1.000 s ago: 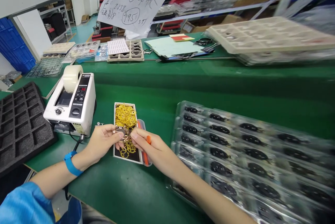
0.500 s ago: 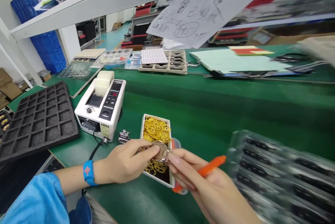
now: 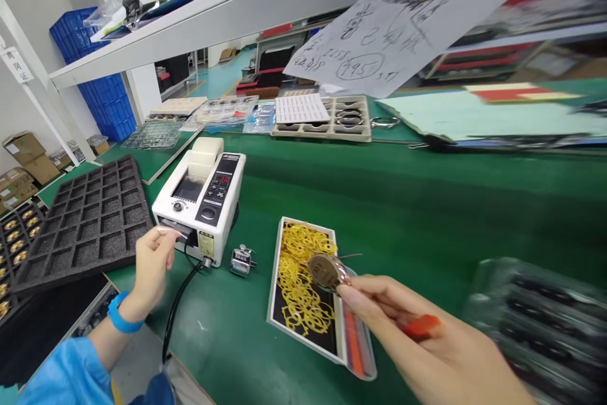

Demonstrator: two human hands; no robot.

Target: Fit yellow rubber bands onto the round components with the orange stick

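Observation:
My left hand (image 3: 154,256) is at the front outlet of a white tape dispenser (image 3: 199,193), with thumb and fingers pinched together. A shiny strip of clear tape (image 3: 181,234) shows at the fingertips. Out over the parts tray, my right hand (image 3: 403,323) holds a round, shiny watch case (image 3: 328,271) by its edge, with thumb and fingertips. An orange stick-like tool (image 3: 422,326) is also tucked in that hand, mostly hidden by the fingers. Beneath the watch case, a white tray (image 3: 274,294) contains many thin yellow rings (image 3: 303,294).
A metal tally counter (image 3: 243,259) sits between dispenser and tray. Beside the white tray lies a clear container (image 3: 363,354) with orange pieces. Black foam tray (image 3: 99,215) is left; a blurred clear tray (image 3: 540,316) of dark parts is right. A shelf (image 3: 190,29) crosses above.
My left hand has let go of the watch case and moved left to the tape dispenser. My right hand keeps the case, its flat face now showing. The view has shifted left.

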